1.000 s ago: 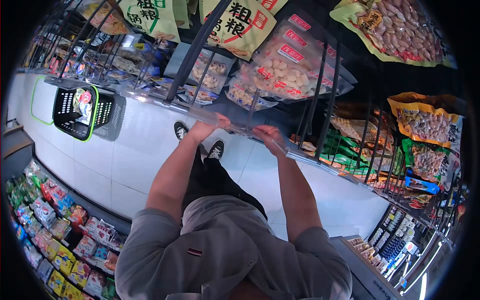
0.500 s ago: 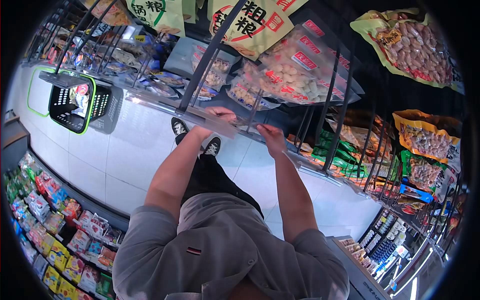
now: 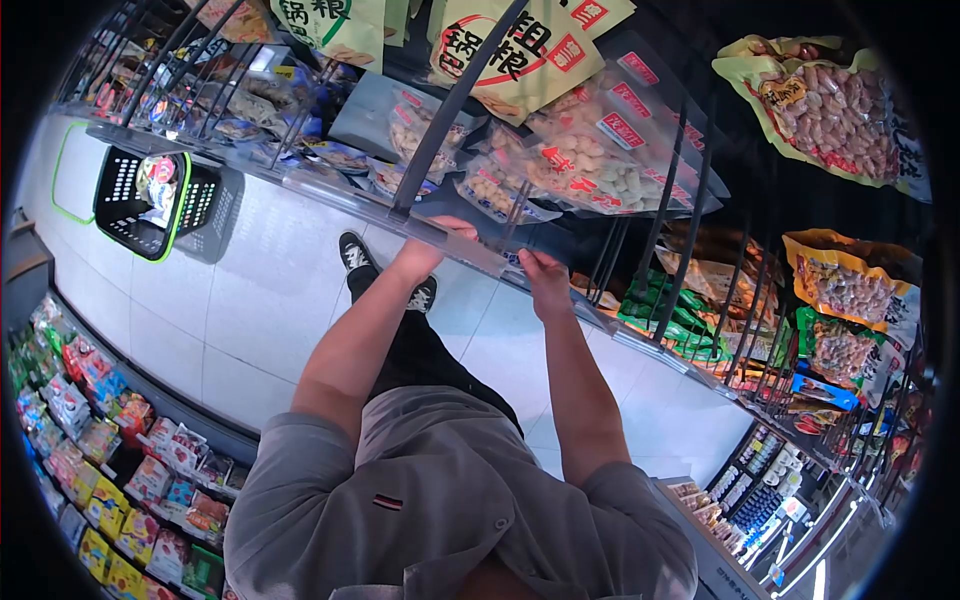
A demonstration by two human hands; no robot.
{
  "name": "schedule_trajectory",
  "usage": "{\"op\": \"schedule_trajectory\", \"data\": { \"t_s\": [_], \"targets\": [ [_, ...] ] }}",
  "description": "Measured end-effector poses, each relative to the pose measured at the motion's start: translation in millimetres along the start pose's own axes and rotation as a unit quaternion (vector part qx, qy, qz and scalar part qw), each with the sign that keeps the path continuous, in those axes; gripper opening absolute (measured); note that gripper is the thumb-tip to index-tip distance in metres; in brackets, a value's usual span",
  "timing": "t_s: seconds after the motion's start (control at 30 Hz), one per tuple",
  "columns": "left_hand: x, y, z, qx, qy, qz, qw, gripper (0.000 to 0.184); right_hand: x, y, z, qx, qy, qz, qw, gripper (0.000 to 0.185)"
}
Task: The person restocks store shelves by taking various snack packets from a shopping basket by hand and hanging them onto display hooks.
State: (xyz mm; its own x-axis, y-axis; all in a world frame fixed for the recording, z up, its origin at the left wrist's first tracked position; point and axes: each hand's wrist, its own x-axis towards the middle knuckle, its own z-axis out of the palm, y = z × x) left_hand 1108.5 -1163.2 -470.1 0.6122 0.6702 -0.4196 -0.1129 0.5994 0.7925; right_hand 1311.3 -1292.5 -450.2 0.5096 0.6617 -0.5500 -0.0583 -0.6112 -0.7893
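Note:
My left hand (image 3: 440,245) is closed at the shelf's front edge, its fingers curled over the clear plastic shelf strip (image 3: 378,213). A little to the right, my right hand (image 3: 543,275) is closed in a pinch at the same edge. Something small with a bluish patch shows by its fingertips, too small to make out. Just behind the hands, clear bags of pale round snacks (image 3: 590,160) lie on the shelf, and a smaller clear packet (image 3: 495,190) sits in front of them.
Black metal divider bars (image 3: 440,110) rise from the shelf edge. A black basket with a green rim (image 3: 180,215) stands on the tiled floor at left. Green packets (image 3: 665,315) fill the shelf at right. Colourful snack bags (image 3: 115,510) line another shelf at lower left.
The clear strip by my left hand stuck out at a tilt before and now lies closer along the shelf edge. My left hand has shifted slightly right. The view has turned slightly.

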Motion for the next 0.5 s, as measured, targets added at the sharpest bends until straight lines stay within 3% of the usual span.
{"op": "schedule_trajectory", "data": {
  "t_s": [0.23, 0.3, 0.4, 0.5],
  "targets": [
    [22.3, -7.4, 10.6, 0.04, 0.042, 0.058, 0.997, 0.026, 17.6, -14.8, 10.7, -0.002, 0.009, -0.062, 0.998, 0.023],
    [38.8, -26.5, 10.8, 0.11, 0.1, 0.13, 0.98, 0.039, 32.2, -12.6, 17.6, 0.095, 0.064, -0.043, 0.992, 0.024],
    [16.0, 9.1, 25.3, 0.173, 0.174, 0.129, 0.961, 0.053, 48.3, -3.1, 9.9, 0.135, 0.039, -0.02, 0.99, 0.018],
    [26.4, -69.1, 2.3, 0.181, 0.197, 0.134, 0.954, 0.061, 53.6, -9.0, 12.0, 0.167, 0.015, -0.046, 0.985, 0.017]
  ]
}}
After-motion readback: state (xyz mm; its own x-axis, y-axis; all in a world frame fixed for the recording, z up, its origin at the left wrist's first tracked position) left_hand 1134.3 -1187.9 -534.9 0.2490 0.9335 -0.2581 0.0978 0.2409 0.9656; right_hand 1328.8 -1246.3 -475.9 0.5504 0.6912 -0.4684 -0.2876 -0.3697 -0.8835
